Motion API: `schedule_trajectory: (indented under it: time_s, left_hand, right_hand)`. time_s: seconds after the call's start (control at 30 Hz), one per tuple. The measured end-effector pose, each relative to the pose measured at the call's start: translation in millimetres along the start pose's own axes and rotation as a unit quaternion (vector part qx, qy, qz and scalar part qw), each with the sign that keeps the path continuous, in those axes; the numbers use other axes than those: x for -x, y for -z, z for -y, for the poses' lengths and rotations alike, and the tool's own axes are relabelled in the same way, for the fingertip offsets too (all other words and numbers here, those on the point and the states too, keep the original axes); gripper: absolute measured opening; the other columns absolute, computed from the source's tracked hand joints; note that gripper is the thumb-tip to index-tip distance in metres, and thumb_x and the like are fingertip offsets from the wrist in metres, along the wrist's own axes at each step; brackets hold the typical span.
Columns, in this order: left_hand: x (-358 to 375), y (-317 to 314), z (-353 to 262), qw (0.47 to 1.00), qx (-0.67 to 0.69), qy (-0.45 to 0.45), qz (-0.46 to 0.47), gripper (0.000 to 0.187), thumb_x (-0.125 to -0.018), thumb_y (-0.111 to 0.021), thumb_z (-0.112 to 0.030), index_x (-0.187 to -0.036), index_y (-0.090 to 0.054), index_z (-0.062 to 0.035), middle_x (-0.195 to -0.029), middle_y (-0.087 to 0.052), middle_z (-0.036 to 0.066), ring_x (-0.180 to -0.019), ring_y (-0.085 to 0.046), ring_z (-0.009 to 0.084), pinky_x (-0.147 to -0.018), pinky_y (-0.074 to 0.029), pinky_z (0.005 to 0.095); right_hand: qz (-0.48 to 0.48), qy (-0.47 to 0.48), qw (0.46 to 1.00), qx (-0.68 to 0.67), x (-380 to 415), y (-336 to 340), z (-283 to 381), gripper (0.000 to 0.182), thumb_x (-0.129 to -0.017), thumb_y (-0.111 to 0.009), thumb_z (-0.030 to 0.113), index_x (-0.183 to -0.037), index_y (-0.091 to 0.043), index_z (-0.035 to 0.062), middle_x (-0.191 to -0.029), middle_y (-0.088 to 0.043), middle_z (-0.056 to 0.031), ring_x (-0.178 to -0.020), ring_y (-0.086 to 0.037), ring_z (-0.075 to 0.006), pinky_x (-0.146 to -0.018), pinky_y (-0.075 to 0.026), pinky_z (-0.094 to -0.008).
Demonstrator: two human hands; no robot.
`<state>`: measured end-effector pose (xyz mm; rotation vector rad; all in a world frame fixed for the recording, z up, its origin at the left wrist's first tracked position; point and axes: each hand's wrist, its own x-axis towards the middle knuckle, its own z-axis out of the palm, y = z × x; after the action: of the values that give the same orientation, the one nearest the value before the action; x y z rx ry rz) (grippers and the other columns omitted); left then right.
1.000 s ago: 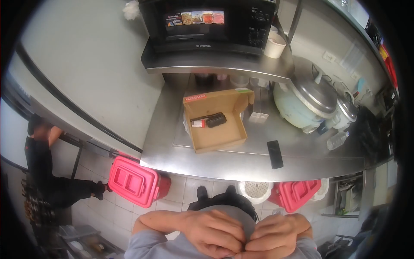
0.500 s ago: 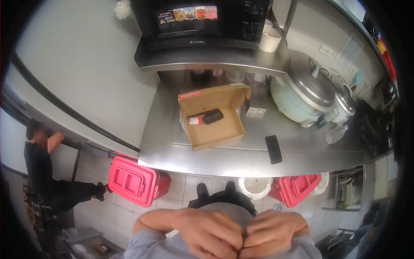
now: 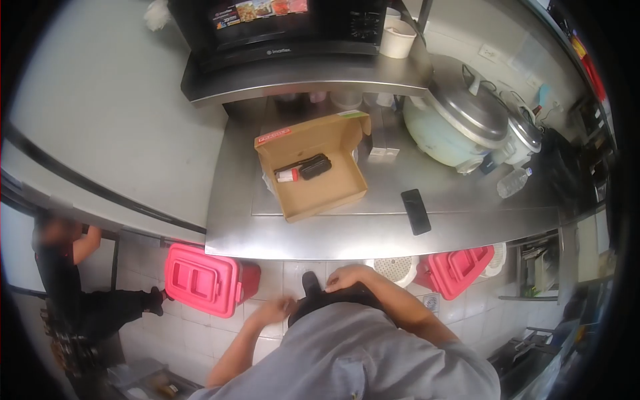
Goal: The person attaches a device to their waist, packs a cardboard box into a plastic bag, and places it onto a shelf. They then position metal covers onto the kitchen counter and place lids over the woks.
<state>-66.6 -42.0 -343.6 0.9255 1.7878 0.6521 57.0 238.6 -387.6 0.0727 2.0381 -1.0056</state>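
Observation:
My left hand [image 3: 275, 311] hangs at the left side of my waist, beside my dark trousers, its fingers smeared by motion. In front of my waist is my right hand [image 3: 348, 277], fingers loosely bent and apart, with nothing visible in them. Both are below the front edge of the steel counter [image 3: 320, 239]. On that counter stands an open cardboard box [image 3: 333, 193], holding a black object [image 3: 315, 167] and a small red-and-white item [image 3: 287, 175]. A black phone [image 3: 416, 212] lies flat to the right of the box.
A microwave [image 3: 280, 47] and a paper cup [image 3: 398, 39] stand on the raised shelf. Rice cookers [image 3: 460, 117] and a plastic bottle [image 3: 514, 183] are at the right. Red lidded bins [image 3: 200, 277] sit on the floor. A person in dark clothes [image 3: 67, 273] is at far left.
My hands have come apart from in front of my chest and dropped to waist level, the left one moving out leftward. The view has shifted, so the counter things sit further left and higher.

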Motion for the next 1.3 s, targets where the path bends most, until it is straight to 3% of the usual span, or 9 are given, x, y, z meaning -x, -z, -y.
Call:
schedule_trajectory:
  time_s: [0.07,0.17,0.37,0.6,0.7,0.83,0.87,1.07,1.3]
  left_hand:
    - [51,-41,89,0.943,-0.2,0.12,0.239,0.033,-0.089,-0.061,-0.033,-0.103,-0.067,-0.0036,-0.102,-0.069,0.016,-0.093,-0.065,0.0269,-0.084,-0.048,0.0402]
    - [107,-95,143,0.944,-0.09,0.268,0.168,0.034,-0.088,-0.06,-0.033,-0.104,-0.067,-0.0038,-0.101,-0.069,0.016,-0.092,-0.065,0.0271,-0.082,-0.049,0.0401]
    - [120,-134,150,0.947,0.018,0.32,0.0,0.038,-0.086,-0.059,-0.034,-0.108,-0.066,-0.0041,-0.101,-0.069,0.016,-0.091,-0.065,0.0277,-0.079,-0.049,0.0398]
    - [116,-129,145,0.983,-0.067,0.167,0.023,0.043,-0.083,-0.058,-0.035,-0.111,-0.066,-0.0045,-0.1,-0.069,0.017,-0.089,-0.066,0.0283,-0.076,-0.05,0.0395]
    - [67,-58,105,0.976,-0.029,0.011,0.216,0.044,-0.078,-0.06,-0.035,-0.108,-0.067,-0.0033,-0.093,-0.069,0.015,-0.081,-0.065,0.0264,-0.072,-0.051,0.0381]
    - [-47,-11,21,0.884,-0.111,0.065,0.45,0.047,-0.076,-0.066,-0.037,-0.11,-0.068,-0.0055,-0.083,-0.068,0.01,-0.073,-0.06,0.0185,-0.068,-0.048,0.0338]
    - [-60,-2,-9,0.91,-0.041,0.056,0.408,0.037,-0.076,-0.064,-0.034,-0.093,-0.068,-0.0021,-0.076,-0.067,0.01,-0.069,-0.063,0.0213,-0.065,-0.049,0.0353]
    - [-153,-4,-43,0.986,0.105,-0.033,0.123,0.026,-0.095,-0.055,-0.032,-0.093,-0.062,-0.0069,-0.083,-0.066,0.003,-0.067,-0.06,0.0143,-0.061,-0.049,0.029]
    - [-149,-8,-37,0.979,-0.038,-0.051,0.192,0.03,-0.093,-0.058,-0.032,-0.103,-0.064,-0.0047,-0.091,-0.068,0.009,-0.08,-0.065,0.0197,-0.074,-0.051,0.033]
  right_hand:
    - [-0.053,0.037,0.997,0.048,-13,-15,-7,0.05,-0.089,-0.059,0.051,-0.124,-0.064,0.0151,-0.122,-0.064,-0.0128,-0.115,-0.058,-0.0318,-0.099,-0.044,-0.0372]
    - [0.054,0.044,0.997,-0.036,-25,-37,-34,0.044,-0.091,-0.057,0.046,-0.119,-0.066,0.0134,-0.113,-0.067,-0.0129,-0.111,-0.06,-0.0327,-0.095,-0.045,-0.0393]
    - [-0.072,0.036,0.996,-0.047,38,-57,-59,0.034,-0.094,-0.053,0.034,-0.117,-0.065,0.0115,-0.111,-0.066,-0.0172,-0.105,-0.06,-0.0356,-0.09,-0.047,-0.041]
    - [-0.118,-0.102,0.973,-0.171,133,-124,-107,0.036,-0.091,-0.053,0.027,-0.12,-0.063,0.008,-0.119,-0.063,-0.0177,-0.11,-0.06,-0.0333,-0.093,-0.046,-0.039]
    - [-0.057,-0.038,0.989,-0.133,163,-177,-137,0.039,-0.087,-0.057,0.028,-0.118,-0.063,0.0039,-0.114,-0.066,-0.0178,-0.106,-0.062,-0.0336,-0.09,-0.047,-0.0385]
    - [-0.113,-0.119,0.942,-0.294,212,-198,-69,0.032,-0.085,-0.057,0.02,-0.112,-0.062,0.0033,-0.106,-0.067,-0.014,-0.097,-0.063,-0.028,-0.087,-0.048,-0.0359]
    - [-0.134,-0.124,0.936,-0.302,212,-211,-66,0.029,-0.086,-0.057,0.019,-0.11,-0.062,0.0032,-0.105,-0.066,-0.0137,-0.095,-0.063,-0.0271,-0.086,-0.049,-0.0357]
    - [-0.177,-0.137,0.92,-0.32,196,-242,-88,0.014,-0.088,-0.055,0.013,-0.097,-0.059,0.0027,-0.094,-0.065,-0.0118,-0.083,-0.063,-0.0216,-0.078,-0.052,-0.0339]
    - [-0.331,-0.134,0.759,-0.544,227,-162,-137,0.009,-0.085,-0.06,0.006,-0.092,-0.061,0.0018,-0.096,-0.066,-0.0088,-0.084,-0.064,-0.0176,-0.074,-0.052,-0.0325]
